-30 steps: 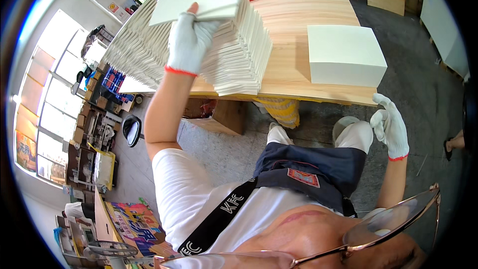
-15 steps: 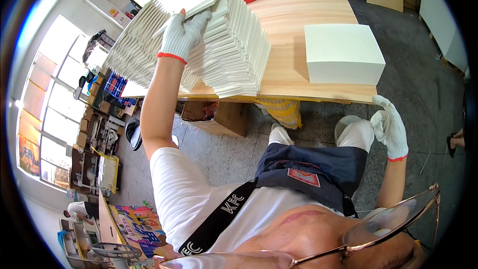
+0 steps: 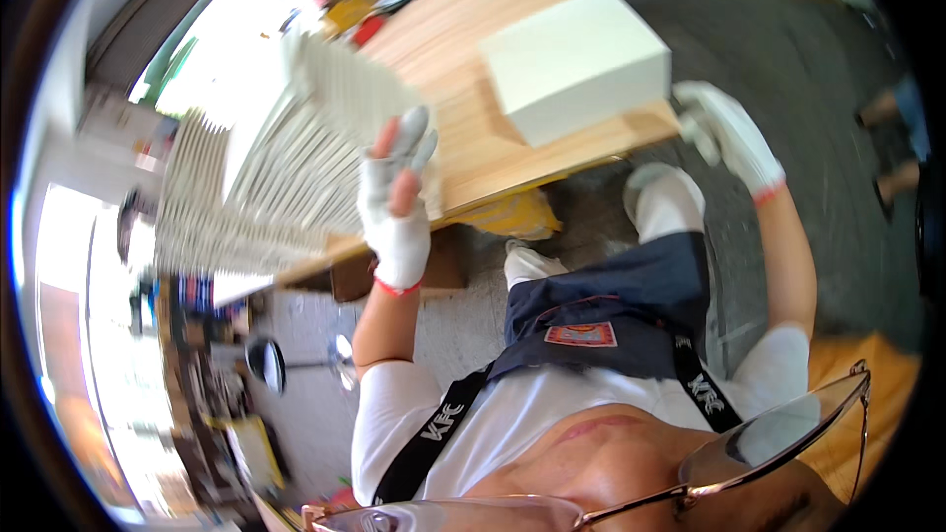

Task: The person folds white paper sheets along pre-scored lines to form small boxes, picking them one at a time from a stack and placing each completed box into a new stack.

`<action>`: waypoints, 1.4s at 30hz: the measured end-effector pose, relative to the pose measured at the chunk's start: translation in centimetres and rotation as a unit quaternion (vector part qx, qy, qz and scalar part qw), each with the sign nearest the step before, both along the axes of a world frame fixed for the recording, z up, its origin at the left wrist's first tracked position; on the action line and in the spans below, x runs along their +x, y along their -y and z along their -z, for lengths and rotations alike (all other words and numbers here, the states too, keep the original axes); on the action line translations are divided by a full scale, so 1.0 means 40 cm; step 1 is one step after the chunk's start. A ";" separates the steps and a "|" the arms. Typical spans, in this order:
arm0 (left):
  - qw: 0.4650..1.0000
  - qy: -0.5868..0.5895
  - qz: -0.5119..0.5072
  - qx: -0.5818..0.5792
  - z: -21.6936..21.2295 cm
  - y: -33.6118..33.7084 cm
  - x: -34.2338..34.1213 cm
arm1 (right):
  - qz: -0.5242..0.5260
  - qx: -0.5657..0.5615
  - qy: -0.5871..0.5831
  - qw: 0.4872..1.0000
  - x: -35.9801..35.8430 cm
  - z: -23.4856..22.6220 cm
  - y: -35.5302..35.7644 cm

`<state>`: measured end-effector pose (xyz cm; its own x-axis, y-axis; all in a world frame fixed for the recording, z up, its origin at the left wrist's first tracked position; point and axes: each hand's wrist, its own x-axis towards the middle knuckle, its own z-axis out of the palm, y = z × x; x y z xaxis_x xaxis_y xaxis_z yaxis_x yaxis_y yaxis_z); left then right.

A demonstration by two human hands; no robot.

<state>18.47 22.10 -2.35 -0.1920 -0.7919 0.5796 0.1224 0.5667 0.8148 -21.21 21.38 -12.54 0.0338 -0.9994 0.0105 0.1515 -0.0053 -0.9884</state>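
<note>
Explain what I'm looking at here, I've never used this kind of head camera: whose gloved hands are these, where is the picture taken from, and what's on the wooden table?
This is a single wide fisheye camera worn on a person's head, looking down, so straight edges bend near the rim and the person's own chest, apron and glasses show at the bottom. There is no machine, only two hands in white gloves. The left hand is raised, fingers spread, against the edge of a tall fanned stack of white sheets on the wooden table; the blur hides whether it grips any. The right hand hangs beside the table's near corner, holding nothing that I can make out. A closed white box also lies on the table, with small clutter at its far end. A grey floor lies below.
</note>
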 end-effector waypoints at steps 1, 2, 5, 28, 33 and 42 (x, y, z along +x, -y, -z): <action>0.997 0.082 0.000 0.006 0.035 0.046 -0.036 | 0.047 -0.038 0.010 0.998 -0.011 0.028 0.049; 0.987 0.164 0.008 0.000 0.051 0.094 -0.088 | 0.091 -0.046 -0.055 0.993 -0.025 0.016 0.075; 0.919 0.356 -0.048 -0.163 0.099 0.270 -0.264 | 0.203 0.019 -0.264 0.943 -0.024 -0.012 0.155; 0.937 0.313 0.153 -0.004 0.193 0.536 -0.463 | 0.243 -0.150 -0.344 0.894 0.063 -0.035 0.337; 0.939 0.301 0.167 -0.005 0.202 0.526 -0.466 | 0.276 -0.173 -0.330 0.886 0.068 -0.008 0.342; 0.944 0.275 0.176 0.058 0.162 0.492 -0.470 | 0.303 -0.234 -0.334 0.861 0.068 0.013 0.349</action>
<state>-0.32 2.42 -8.84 -0.7008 -0.6754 0.2294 -0.1724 0.4725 0.8643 -18.48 7.43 -13.08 -0.3378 -0.7279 0.5967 -0.6209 -0.3042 -0.7225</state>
